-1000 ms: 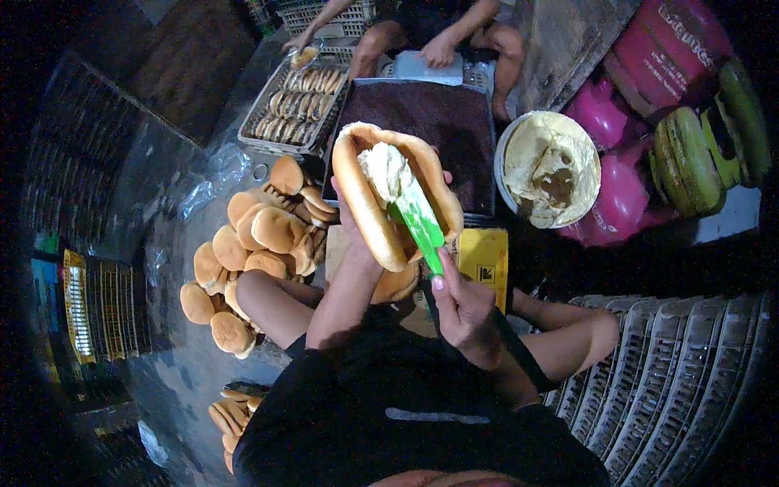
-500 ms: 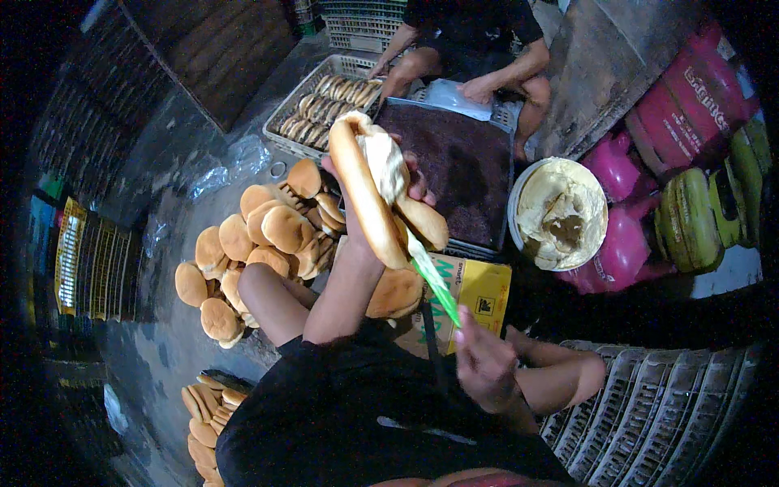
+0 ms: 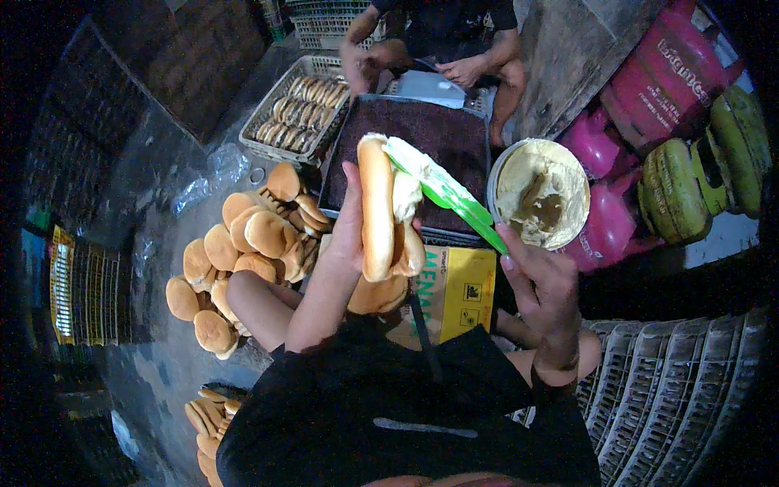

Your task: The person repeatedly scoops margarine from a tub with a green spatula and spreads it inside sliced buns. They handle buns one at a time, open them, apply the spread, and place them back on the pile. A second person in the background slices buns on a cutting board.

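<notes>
My left hand (image 3: 349, 231) grips a split bun (image 3: 376, 219) upright, its two halves parted toward the right. Pale cream (image 3: 405, 195) lies between the halves. In my right hand (image 3: 540, 284) is a green spatula (image 3: 462, 204), held by its handle end. Cream coats the spatula's blade, whose tip touches or nearly touches the upper opening of the bun. A round tub of cream (image 3: 535, 183), with a hollow scooped in the middle, stands just beyond my right hand. Behind the bun is a wide tray of dark brown crumbs or sprinkles (image 3: 454, 134).
Plain buns (image 3: 268, 234) are heaped at my left, and more buns (image 3: 208, 422) lie lower down. A crate of filled buns (image 3: 296, 109) stands farther off. Across the tray, a person's hands (image 3: 462, 71) hover near a pale sheet. A yellow carton (image 3: 466, 292) and gas cylinders (image 3: 669, 183) are at right.
The spatula has come out of the bun's lower end and swung up to its top, my right hand rising rightward. The bun stands more upright. The other person's hand has lifted off the crate.
</notes>
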